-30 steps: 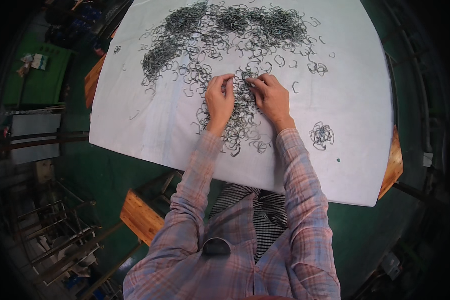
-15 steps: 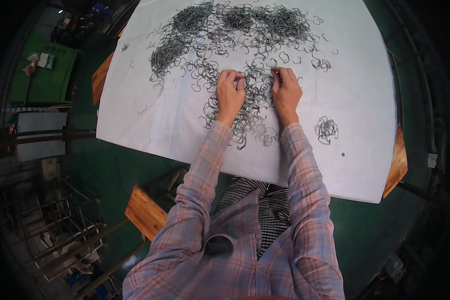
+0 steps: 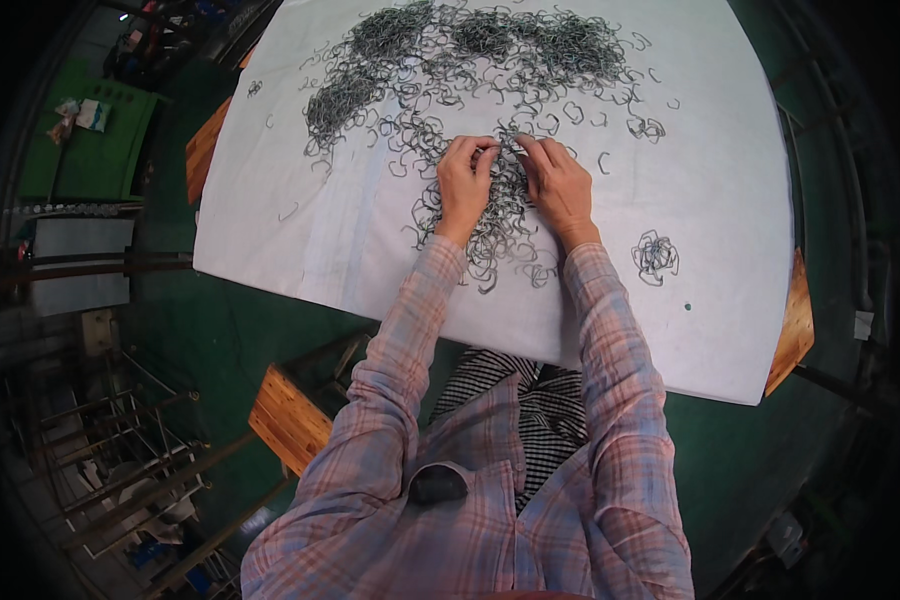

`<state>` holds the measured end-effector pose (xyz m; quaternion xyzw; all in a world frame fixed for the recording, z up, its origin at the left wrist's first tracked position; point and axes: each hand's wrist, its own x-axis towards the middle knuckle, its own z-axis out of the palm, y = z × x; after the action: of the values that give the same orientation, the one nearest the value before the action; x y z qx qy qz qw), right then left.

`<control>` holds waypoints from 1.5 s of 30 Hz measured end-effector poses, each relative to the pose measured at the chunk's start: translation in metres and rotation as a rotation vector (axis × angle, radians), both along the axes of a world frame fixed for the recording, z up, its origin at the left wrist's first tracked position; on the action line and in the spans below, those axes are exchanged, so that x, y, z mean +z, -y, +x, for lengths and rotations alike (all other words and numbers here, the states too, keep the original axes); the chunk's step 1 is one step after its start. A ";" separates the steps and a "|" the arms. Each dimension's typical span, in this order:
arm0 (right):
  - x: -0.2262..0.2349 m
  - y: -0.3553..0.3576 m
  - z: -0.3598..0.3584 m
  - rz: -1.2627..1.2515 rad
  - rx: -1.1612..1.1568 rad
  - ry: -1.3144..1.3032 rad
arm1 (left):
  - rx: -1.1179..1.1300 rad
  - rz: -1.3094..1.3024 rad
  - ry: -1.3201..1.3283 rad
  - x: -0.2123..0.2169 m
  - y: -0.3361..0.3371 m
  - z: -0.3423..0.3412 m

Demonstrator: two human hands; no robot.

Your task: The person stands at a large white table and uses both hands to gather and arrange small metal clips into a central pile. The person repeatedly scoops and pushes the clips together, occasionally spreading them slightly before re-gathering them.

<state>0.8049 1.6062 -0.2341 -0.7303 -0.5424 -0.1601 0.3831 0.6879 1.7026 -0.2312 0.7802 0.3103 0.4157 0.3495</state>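
Head view: both hands lie on a white sheet [image 3: 350, 240] that covers a table. The left hand [image 3: 463, 183] and right hand [image 3: 558, 183] sit side by side, fingertips nearly meeting at the far edge of a loose pile of grey wire rings [image 3: 490, 225]. The fingers of both are curled down and drawn narrow onto the rings; whether either pinches one ring I cannot tell. The pile lies between and under the hands and runs back toward the wrists. Farther off, a big heap [image 3: 470, 40] of the same rings arcs across the sheet's far side. A small cluster [image 3: 656, 256] lies apart, right of the right forearm. A wooden stool [image 3: 290, 420] stands on the green floor, lower left.
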 end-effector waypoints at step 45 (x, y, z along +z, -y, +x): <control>0.059 0.182 0.046 0.483 -0.550 -0.520 | 0.285 0.185 -0.527 0.012 -0.121 -0.022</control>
<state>0.8507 1.4243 -0.1754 -0.7529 -0.1607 -0.1892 0.6095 0.6662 1.8231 -0.2195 0.8382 0.4574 0.2705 0.1228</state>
